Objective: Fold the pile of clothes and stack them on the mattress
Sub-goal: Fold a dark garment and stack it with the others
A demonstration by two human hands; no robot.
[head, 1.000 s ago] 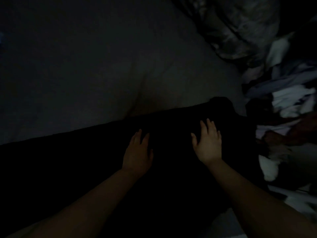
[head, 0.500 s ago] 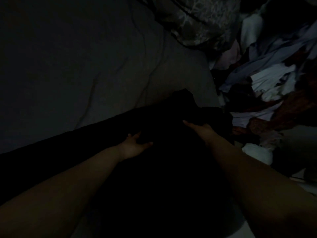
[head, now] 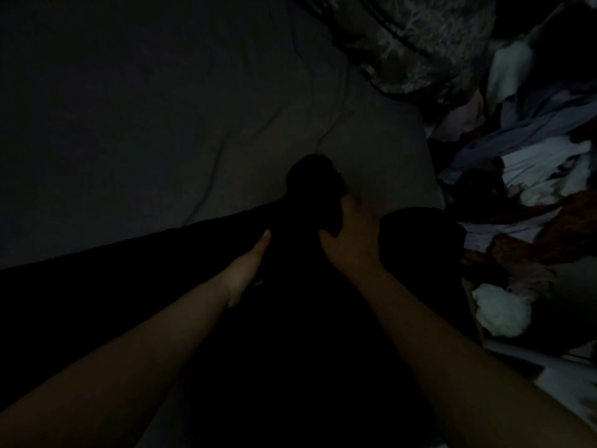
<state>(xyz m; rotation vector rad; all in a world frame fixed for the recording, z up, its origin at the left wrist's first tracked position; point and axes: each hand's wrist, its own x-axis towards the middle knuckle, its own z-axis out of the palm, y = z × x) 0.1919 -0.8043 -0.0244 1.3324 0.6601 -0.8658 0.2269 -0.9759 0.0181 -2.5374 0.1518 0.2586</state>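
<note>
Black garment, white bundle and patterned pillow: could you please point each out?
Black garment (head: 310,185), head view, raised bunched end.
White bundle (head: 499,310), head view, middle.
Patterned pillow (head: 416,40), head view, its printed face.

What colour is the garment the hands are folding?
Black, as far as the dim head view shows: the garment looks uniformly dark against the grey mattress.

Patterned grey quilt (head: 416,43) lying bunched at the far edge, its leafy print showing faintly in the dim light, its lower edge resting on wrinkled sheet
</note>
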